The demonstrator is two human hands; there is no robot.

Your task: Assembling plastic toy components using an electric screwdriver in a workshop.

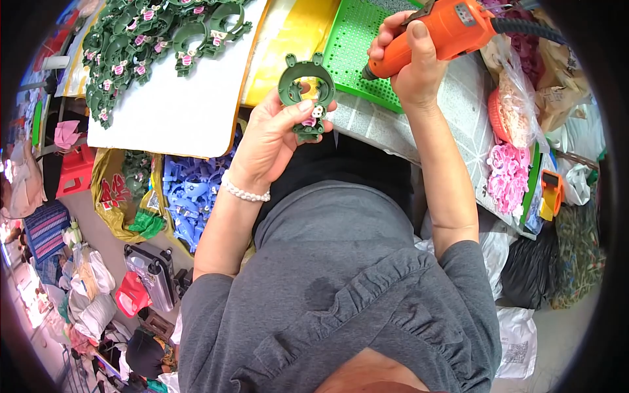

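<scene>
My left hand (270,134) is closed round the lower part of a dark green plastic toy part (285,93). This part has a round ring with two small ears on top, and a pink and white piece on its body shows beside my thumb. In my right hand (419,75) is an orange electric screwdriver (436,38) with a black cable. Its dark tip points down and left over a bright green perforated tray (347,62), apart from the green part.
Many similar green parts (141,49) are heaped on a white board (164,121) at the far left. Blue plastic parts (190,196) fill a bag below it. Pink parts (508,173) and an orange-red basket (499,114) stand at the right. A grey suitcase (151,275) is at the lower left.
</scene>
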